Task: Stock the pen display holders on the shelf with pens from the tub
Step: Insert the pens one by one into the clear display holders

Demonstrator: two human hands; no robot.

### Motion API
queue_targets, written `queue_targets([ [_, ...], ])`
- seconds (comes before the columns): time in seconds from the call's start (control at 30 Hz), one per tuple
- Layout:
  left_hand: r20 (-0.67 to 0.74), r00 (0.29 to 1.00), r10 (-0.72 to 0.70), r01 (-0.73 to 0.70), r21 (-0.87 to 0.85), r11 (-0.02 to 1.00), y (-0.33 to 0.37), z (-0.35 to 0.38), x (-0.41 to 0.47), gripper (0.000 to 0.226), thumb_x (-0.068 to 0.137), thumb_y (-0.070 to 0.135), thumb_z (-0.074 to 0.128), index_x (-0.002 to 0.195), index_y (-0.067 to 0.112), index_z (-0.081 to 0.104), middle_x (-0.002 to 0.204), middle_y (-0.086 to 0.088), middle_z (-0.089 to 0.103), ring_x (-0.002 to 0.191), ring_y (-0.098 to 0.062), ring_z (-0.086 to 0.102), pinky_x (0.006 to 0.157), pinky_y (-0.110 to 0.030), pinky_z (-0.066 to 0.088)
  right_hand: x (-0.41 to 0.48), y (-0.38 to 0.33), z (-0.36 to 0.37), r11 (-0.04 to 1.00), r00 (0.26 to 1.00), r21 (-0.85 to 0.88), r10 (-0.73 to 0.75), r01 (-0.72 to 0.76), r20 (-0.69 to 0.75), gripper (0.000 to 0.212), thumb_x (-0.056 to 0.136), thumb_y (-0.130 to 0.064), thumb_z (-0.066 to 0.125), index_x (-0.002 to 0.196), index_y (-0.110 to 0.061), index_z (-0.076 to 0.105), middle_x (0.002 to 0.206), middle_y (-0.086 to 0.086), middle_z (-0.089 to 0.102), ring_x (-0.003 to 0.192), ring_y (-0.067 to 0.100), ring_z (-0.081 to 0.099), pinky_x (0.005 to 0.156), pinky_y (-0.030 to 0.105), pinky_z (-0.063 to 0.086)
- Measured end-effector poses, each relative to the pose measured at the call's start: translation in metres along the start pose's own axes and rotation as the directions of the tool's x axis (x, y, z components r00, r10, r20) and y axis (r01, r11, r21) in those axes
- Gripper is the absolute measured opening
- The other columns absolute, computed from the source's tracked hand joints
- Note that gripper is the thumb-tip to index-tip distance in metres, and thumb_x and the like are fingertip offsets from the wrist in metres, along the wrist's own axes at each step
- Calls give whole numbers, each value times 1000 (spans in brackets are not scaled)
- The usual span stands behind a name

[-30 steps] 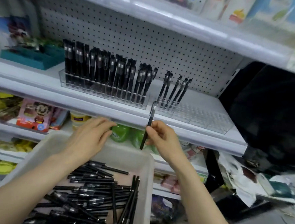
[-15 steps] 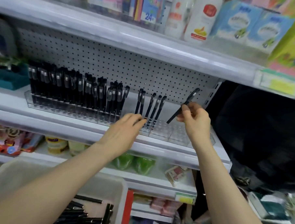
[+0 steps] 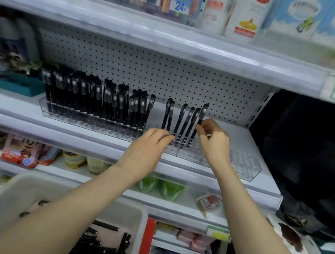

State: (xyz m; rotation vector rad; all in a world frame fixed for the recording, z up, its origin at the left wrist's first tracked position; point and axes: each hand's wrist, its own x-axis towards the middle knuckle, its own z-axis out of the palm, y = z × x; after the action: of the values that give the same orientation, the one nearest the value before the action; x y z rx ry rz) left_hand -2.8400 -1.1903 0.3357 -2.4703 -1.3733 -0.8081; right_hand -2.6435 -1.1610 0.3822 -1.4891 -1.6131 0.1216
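Note:
Two clear pen display holders stand on the white shelf. The left holder [image 3: 71, 116] is packed with black pens. The right holder [image 3: 245, 164] has several black pens [image 3: 179, 121] at its left end and bare slots to the right. My right hand [image 3: 214, 140] pinches a black pen [image 3: 202, 114] that stands upright at the right end of that row, its lower end hidden by my fingers. My left hand [image 3: 148, 151] rests with straight fingers on the right holder's front left edge. The white tub [image 3: 10, 195] with loose black pens [image 3: 104, 243] sits at the bottom left.
A pegboard back wall [image 3: 146, 68] stands behind the holders. A teal tray [image 3: 16, 85] sits at the shelf's left. The upper shelf [image 3: 185, 43] overhangs with cartons and bottles. Lower shelves carry small packets and jars. A dark gap [image 3: 306, 142] lies to the right.
My right hand has brought the pen down from a tilt above the right holder to upright beside the row. My left hand stays on the holder's front edge.

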Motion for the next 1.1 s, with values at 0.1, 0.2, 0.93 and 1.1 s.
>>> queue_targets([
  [0.1, 4, 1000, -12, 12, -1, 1000, 1, -1, -1, 70, 72, -2, 77, 135, 15, 52, 129, -1, 55, 120, -18, 48, 95, -29, 48, -1, -1, -2, 1000, 1000, -27, 4, -4, 3, 13, 93, -24, 63, 90, -11, 65, 78, 0, 66, 74, 21, 60, 67, 25, 42],
  [0.2, 13, 1000, -10, 10, 1, 1000, 0, -1, -2, 68, 77, -1, 73, 139, 16, 48, 133, 0, 53, 124, -18, 45, 101, -28, 43, 0, -4, -3, 994, 998, -101, 40, -34, 52, 14, 92, -25, 65, 89, -12, 67, 80, 0, 68, 76, 20, 62, 73, 29, 50],
  [0.93, 94, 995, -42, 54, -120, 991, -108, -38, -169, 35, 94, 28, 51, 125, 15, 62, 119, -4, 58, 107, -26, 54, 86, -39, 49, -128, -92, 38, 982, 982, -158, 77, -105, -172, 27, 89, -13, 64, 116, -16, 64, 104, 2, 66, 94, 18, 61, 86, 31, 47],
  [1.1, 146, 988, -41, 50, -62, 997, -128, -18, -207, 47, 92, 36, 41, 131, 15, 56, 121, -8, 58, 107, -31, 53, 96, -42, 42, -198, -118, 95, 987, 990, -92, 138, -134, 41, 14, 85, -10, 65, 96, -16, 69, 87, -3, 70, 79, 15, 63, 76, 32, 52],
])
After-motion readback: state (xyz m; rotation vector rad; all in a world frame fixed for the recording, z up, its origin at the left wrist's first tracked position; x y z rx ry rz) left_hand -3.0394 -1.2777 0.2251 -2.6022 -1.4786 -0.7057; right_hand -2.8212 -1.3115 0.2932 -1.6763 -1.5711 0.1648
